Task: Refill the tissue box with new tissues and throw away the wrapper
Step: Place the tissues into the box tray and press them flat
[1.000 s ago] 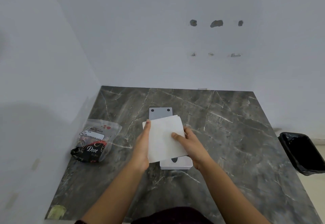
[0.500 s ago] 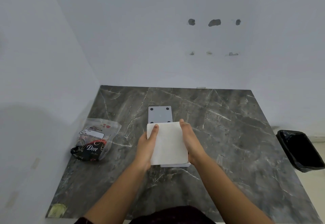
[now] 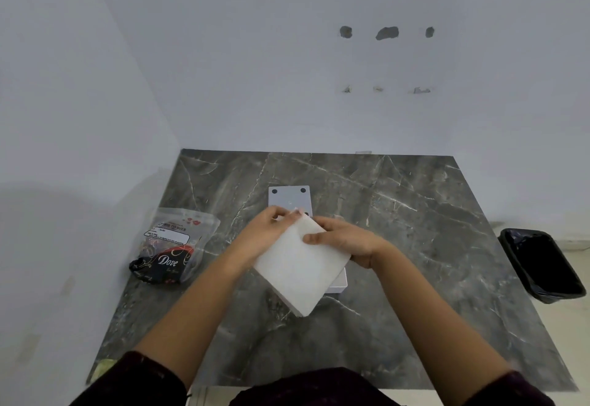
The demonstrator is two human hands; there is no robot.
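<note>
While it is tilted over the white tissue box, the tissue stack is gripped by the left hand and right hand (fingers curled round its edges); the wrapper is seen to their left, the grey lid beyond.

Walls close off the table at its left and back. The tissue wrapper lies by the left wall, with a lane of marble between it and the left forearm. A grey panel lies flat just beyond the left hand. The tissue stack, held askew, covers most of the tissue box. Right of the right hand, marble runs open to the edge. The bin stands beyond that edge.
</note>
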